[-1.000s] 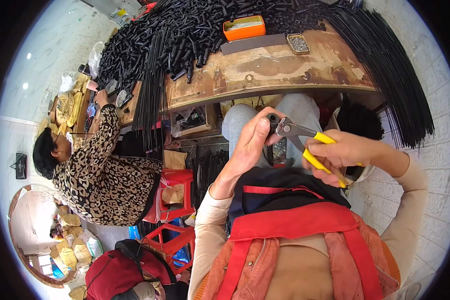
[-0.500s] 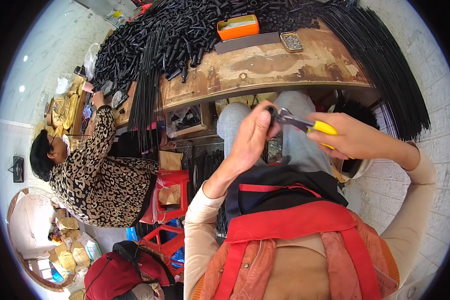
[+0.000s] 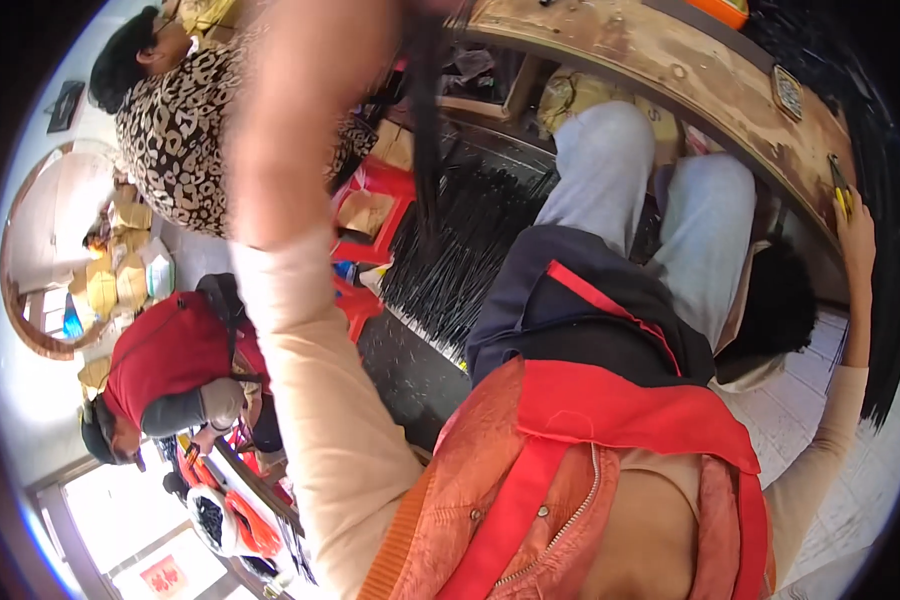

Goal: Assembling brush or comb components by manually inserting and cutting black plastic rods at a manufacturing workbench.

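My left hand point(image 3: 345, 35) is raised at the top edge, smeared by motion. Its fingers are cut off, so what they hold, if anything, cannot be seen. Beside it hangs a blurred bunch of thin black rods point(image 3: 425, 130). Far to the right, my right hand point(image 3: 854, 228) is closed on the yellow handles of the pliers point(image 3: 842, 198). The pliers' dark jaws rest over the right end of the worn wooden bench point(image 3: 660, 62), pointing away from me.
A small tray of metal bits point(image 3: 787, 92) and an orange box point(image 3: 720, 10) stand on the bench. Long black rods point(image 3: 885, 330) hang off its right end; more rods point(image 3: 460, 240) lie below. A co-worker in a patterned top point(image 3: 175, 130) and another in red point(image 3: 170, 350) are at left, near red stools point(image 3: 370, 215).
The view has swung round. My left hand has left the black tube's former place before my lap and risen to the upper left. My right hand has carried the pliers rightward to the bench.
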The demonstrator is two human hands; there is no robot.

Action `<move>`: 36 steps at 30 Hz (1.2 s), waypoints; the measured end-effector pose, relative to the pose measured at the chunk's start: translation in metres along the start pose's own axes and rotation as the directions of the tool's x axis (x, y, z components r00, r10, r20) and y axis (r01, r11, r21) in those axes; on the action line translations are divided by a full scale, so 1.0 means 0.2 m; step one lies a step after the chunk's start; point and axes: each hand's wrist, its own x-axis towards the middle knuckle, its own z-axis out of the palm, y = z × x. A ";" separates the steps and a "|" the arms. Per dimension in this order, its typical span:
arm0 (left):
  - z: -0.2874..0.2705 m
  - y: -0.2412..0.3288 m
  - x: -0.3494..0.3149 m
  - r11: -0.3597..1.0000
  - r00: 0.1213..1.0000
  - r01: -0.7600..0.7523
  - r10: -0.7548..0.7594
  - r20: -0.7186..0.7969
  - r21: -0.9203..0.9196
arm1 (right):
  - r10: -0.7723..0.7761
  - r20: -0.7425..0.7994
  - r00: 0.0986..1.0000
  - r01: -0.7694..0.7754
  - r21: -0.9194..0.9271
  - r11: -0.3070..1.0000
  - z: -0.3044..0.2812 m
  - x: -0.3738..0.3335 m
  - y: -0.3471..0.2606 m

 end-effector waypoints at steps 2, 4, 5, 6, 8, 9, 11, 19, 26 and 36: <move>0.28 -0.36 -0.14 0.816 0.991 0.121 -0.070 -0.113 0.566 | -0.083 -0.008 0.997 0.082 -0.071 0.994 0.10 0.02 0.06; 0.34 -0.86 -0.28 0.808 0.982 0.163 -0.080 -0.168 0.566 | -0.127 -0.035 0.991 0.126 -0.042 0.991 0.13 0.04 0.05; 0.38 -1.02 -0.35 0.846 0.940 0.315 -0.215 -0.265 0.430 | -0.162 -0.060 0.985 0.161 -0.029 0.987 0.10 0.03 0.07; 0.42 -1.18 -0.39 0.781 0.932 0.352 -0.238 -0.275 0.516 | -0.169 -0.083 0.982 0.167 -0.032 0.985 0.02 0.01 0.07; 0.55 -1.55 -0.46 0.637 0.959 0.271 -0.240 -0.148 0.722 | -0.368 -0.150 0.918 0.339 -0.189 0.922 -0.09 -0.05 0.31; 0.53 -1.73 -0.52 0.518 0.971 0.156 -0.238 -0.034 0.841 | -0.099 -0.100 0.990 0.119 0.219 0.968 -0.13 -0.06 0.11; 0.49 -1.91 -0.68 0.320 0.992 -0.058 -0.084 0.090 0.946 | 0.000 -0.032 0.999 0.006 0.187 0.982 -0.20 -0.06 -0.21; 0.58 -1.26 -0.22 0.635 0.997 0.053 0.014 -0.079 0.771 | -0.018 -0.310 0.950 0.055 0.113 0.992 -0.08 -0.27 -0.03; 1.02 -0.82 0.02 0.807 0.942 -0.323 0.223 0.251 0.494 | 0.000 -0.469 0.883 -0.137 -0.258 0.956 -0.21 -0.09 0.28; 1.34 -0.80 -0.11 0.941 0.840 -0.292 0.168 0.515 0.170 | 0.466 0.333 0.820 -0.541 0.181 0.822 -0.34 0.22 0.62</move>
